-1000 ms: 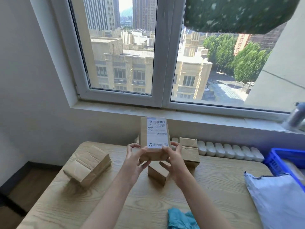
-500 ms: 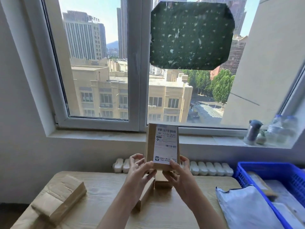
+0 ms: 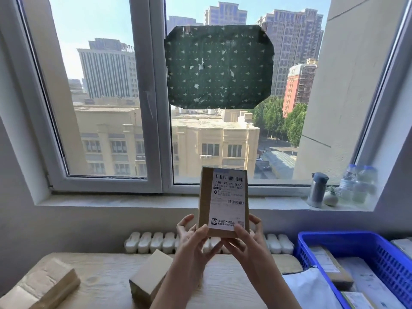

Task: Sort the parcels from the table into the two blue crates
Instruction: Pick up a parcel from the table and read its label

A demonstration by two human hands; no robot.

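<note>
A wide window [image 3: 107, 108] fills the back of the room, with city blocks and trees outside and a dark green patterned sheet [image 3: 219, 68] stuck to the right pane. On the sill [image 3: 133, 200] to the right stand a grey flask [image 3: 317, 189] and some clear bottles [image 3: 356, 184]. A white radiator [image 3: 151, 241] runs below the sill, behind a pale wooden table [image 3: 107, 277].

From the head camera, both forearms rise from the bottom edge and meet in the middle. Between them they hold a small cardboard parcel [image 3: 223, 201] upright in the air, above the far side of the table and level with the sill. Its white shipping label faces the camera.

The left hand [image 3: 194, 239] grasps the parcel's lower left corner, with the thumb pressed on the front face and the fingers curled behind the left edge. The right hand [image 3: 245, 241] grips the lower right corner, with the thumb on the bottom of the label and the fingers spread behind the right edge. Both wrists are bent back, so the palms cup the base of the box.

On the table a taped brown box [image 3: 42, 284] lies at the left. A second brown box [image 3: 151, 275] stands near the centre, just beside the left forearm. A white plastic mailer [image 3: 312, 286] lies at the right, against a blue crate [image 3: 347, 238], which holds several flat parcels [image 3: 341, 275].
</note>
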